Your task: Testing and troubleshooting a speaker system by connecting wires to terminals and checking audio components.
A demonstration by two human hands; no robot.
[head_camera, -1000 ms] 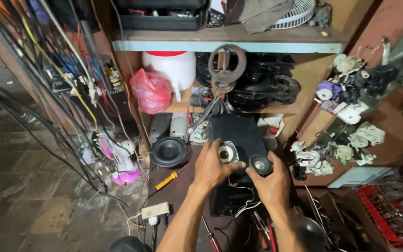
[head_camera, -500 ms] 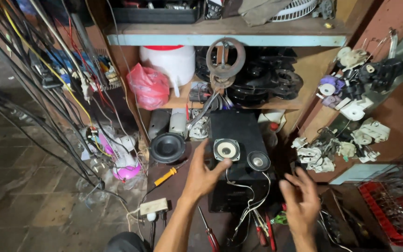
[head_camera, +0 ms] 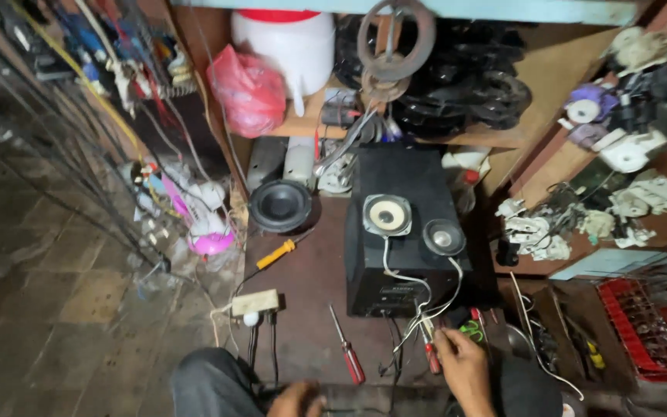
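A black speaker box [head_camera: 399, 266] lies on the dark workbench [head_camera: 303, 278]. Two small round drivers rest loose on top of it, a cream-coned one [head_camera: 387, 215] and a grey one [head_camera: 443, 237]. Thin white wires [head_camera: 414, 297] trail from them down the box front. My right hand [head_camera: 463, 367] is low in front of the box, fingers curled on a red-handled screwdriver [head_camera: 429, 354] among other tools. My left hand [head_camera: 295, 400] sits at the bottom edge near my knee, partly cut off, away from the box.
A second red screwdriver [head_camera: 347, 357], a yellow-handled one [head_camera: 275, 255], a white socket block [head_camera: 255, 303] and a loose black woofer [head_camera: 280, 205] lie left of the box. Red bag [head_camera: 248, 89] and white tub [head_camera: 291, 46] sit on the shelf. Red basket [head_camera: 642, 328] at right.
Both hands have left the drivers on the box. My right hand dropped to the tools in front of it, and my left hand pulled back to the bottom edge.
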